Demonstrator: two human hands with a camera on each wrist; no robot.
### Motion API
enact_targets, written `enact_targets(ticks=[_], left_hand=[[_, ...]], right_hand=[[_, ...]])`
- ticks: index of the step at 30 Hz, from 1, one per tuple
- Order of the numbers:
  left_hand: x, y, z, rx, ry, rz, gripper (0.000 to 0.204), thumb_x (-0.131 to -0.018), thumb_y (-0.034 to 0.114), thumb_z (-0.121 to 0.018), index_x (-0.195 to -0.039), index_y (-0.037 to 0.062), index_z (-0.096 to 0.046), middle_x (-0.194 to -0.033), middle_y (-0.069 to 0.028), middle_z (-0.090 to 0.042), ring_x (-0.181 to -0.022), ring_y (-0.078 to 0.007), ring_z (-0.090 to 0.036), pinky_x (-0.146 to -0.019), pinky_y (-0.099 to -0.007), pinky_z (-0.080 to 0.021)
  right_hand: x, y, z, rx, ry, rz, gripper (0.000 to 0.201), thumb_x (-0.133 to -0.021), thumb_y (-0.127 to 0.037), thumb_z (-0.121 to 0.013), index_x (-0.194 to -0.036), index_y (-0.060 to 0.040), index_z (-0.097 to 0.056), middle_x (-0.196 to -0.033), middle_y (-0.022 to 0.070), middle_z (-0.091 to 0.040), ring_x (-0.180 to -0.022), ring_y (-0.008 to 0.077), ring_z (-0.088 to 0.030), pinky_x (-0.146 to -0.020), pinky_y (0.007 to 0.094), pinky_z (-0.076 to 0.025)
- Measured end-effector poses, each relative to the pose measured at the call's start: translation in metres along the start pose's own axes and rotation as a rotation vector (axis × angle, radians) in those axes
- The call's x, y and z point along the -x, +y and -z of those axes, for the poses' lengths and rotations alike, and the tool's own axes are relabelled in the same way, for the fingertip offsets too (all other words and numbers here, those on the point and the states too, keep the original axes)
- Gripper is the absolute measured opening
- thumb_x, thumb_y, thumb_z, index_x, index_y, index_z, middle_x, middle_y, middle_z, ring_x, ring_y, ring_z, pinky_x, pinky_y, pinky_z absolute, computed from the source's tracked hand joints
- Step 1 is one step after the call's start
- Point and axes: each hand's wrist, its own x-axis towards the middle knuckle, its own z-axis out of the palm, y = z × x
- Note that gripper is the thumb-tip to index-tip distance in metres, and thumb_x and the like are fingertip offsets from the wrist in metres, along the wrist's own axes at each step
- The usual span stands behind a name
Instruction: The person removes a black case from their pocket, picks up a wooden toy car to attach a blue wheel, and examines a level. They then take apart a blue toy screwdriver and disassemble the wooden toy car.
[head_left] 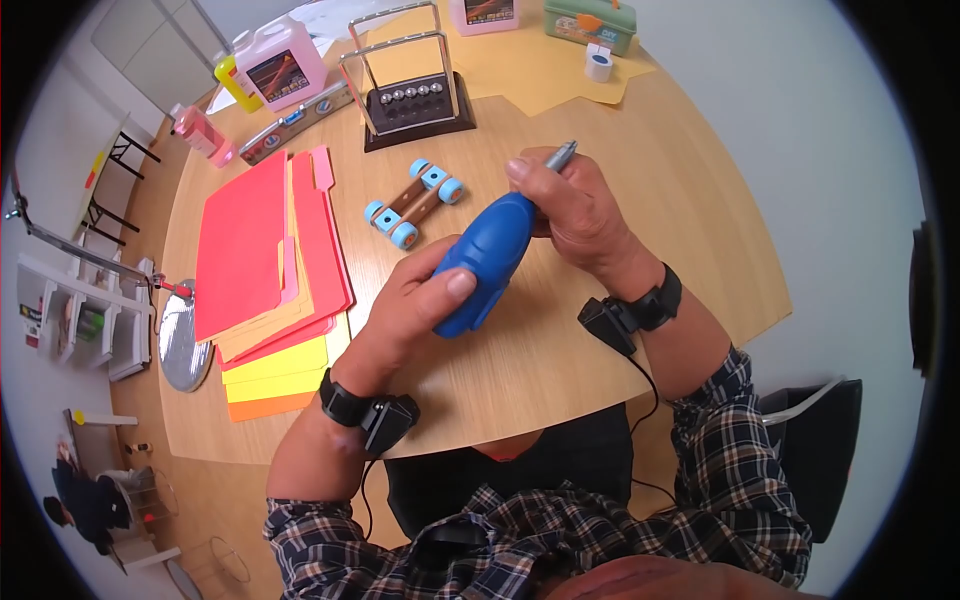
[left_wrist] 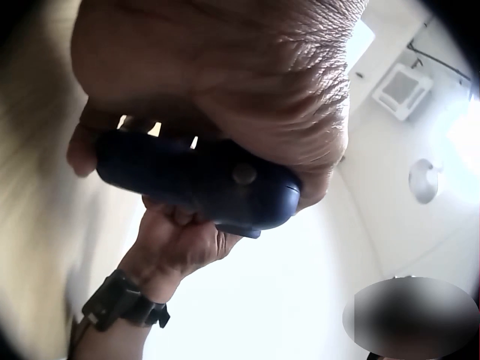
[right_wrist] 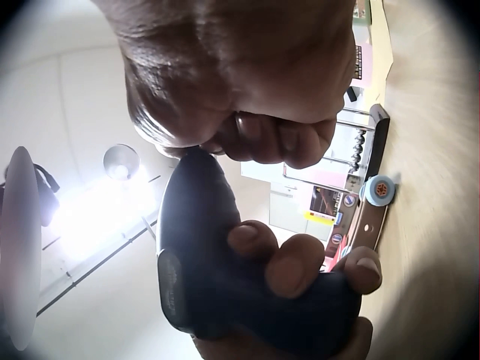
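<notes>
My left hand (head_left: 400, 310) grips a blue pistol-shaped power tool (head_left: 490, 250), its thumb lying along the near side. A round button shows on the dark body of the tool (left_wrist: 195, 176) in the left wrist view. With curled fingers, my right hand (head_left: 585, 215) holds the nose end, where a grey tip (head_left: 562, 155) sticks out past the thumb and points away to the right. The right palm hides most of that end. Just beyond the tool, a small wooden car (head_left: 415, 203) with light blue wheels stands on the table (head_left: 620, 350).
Red and yellow folders (head_left: 245, 240) lie stacked at the left. Behind the car are a Newton's cradle (head_left: 415, 100), a spirit level (head_left: 295, 122) and pink bottles (head_left: 280, 65). A green box (head_left: 590, 25) and a white tape roll (head_left: 598, 65) sit at the back right.
</notes>
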Motion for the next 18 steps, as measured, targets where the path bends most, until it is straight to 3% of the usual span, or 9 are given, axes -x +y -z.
enact_targets(ticks=[3, 6, 10, 12, 18], left_hand=[[0.006, 0.016, -0.007, -0.262, 0.068, -0.048, 0.070, -0.090, 0.052, -0.079, -0.135, -0.0007, -0.068, -0.117, -0.0096, -0.067, -0.108, -0.0201, -0.064, -0.094, -0.0341, -0.052], [0.004, 0.004, -0.004, -0.403, 0.123, -0.139, 0.071, -0.087, 0.051, -0.082, -0.132, -0.0019, -0.068, -0.116, -0.0121, -0.066, -0.110, -0.0231, -0.064, -0.097, -0.0364, -0.050], [-0.001, -0.003, -0.005, -0.414, 0.140, -0.184, 0.070, -0.086, 0.050, -0.083, -0.130, -0.0023, -0.068, -0.114, -0.0140, -0.066, -0.108, -0.0255, -0.063, -0.099, -0.0386, -0.049], [-0.002, -0.009, -0.005, -0.431, 0.162, -0.237, 0.065, -0.087, 0.047, -0.084, -0.127, -0.0017, -0.069, -0.113, -0.0138, -0.066, -0.107, -0.0259, -0.063, -0.099, -0.0383, -0.049], [-0.003, -0.008, -0.009, -0.445, 0.125, -0.247, 0.062, -0.088, 0.044, -0.084, -0.127, -0.0017, -0.069, -0.113, -0.0150, -0.067, -0.107, -0.0267, -0.064, -0.098, -0.0387, -0.050]], right_hand=[[0.002, -0.002, -0.002, 0.016, 0.016, 0.023, 0.040, -0.109, -0.034, -0.067, -0.076, -0.0125, -0.058, -0.069, -0.0042, -0.051, -0.060, 0.0051, -0.044, -0.054, 0.0251, -0.035], [0.000, 0.001, -0.004, -0.002, 0.036, 0.029, 0.041, -0.108, -0.034, -0.067, -0.075, -0.0127, -0.057, -0.069, -0.0044, -0.050, -0.060, 0.0050, -0.043, -0.053, 0.0256, -0.034], [-0.001, 0.011, 0.004, 0.000, 0.042, -0.016, 0.046, -0.108, -0.042, -0.069, -0.074, -0.0131, -0.056, -0.067, -0.0050, -0.046, -0.059, 0.0054, -0.042, -0.053, 0.0258, -0.032], [-0.002, 0.018, 0.013, 0.029, 0.018, -0.057, 0.057, -0.112, -0.056, -0.055, -0.078, -0.0109, -0.059, -0.069, -0.0031, -0.049, -0.059, 0.0068, -0.039, -0.054, 0.0265, -0.030], [-0.003, 0.019, 0.020, 0.043, -0.058, 0.057, 0.062, -0.115, -0.060, -0.044, -0.079, -0.0108, -0.059, -0.074, 0.0006, -0.054, -0.065, 0.0086, -0.039, -0.059, 0.0269, -0.030]])
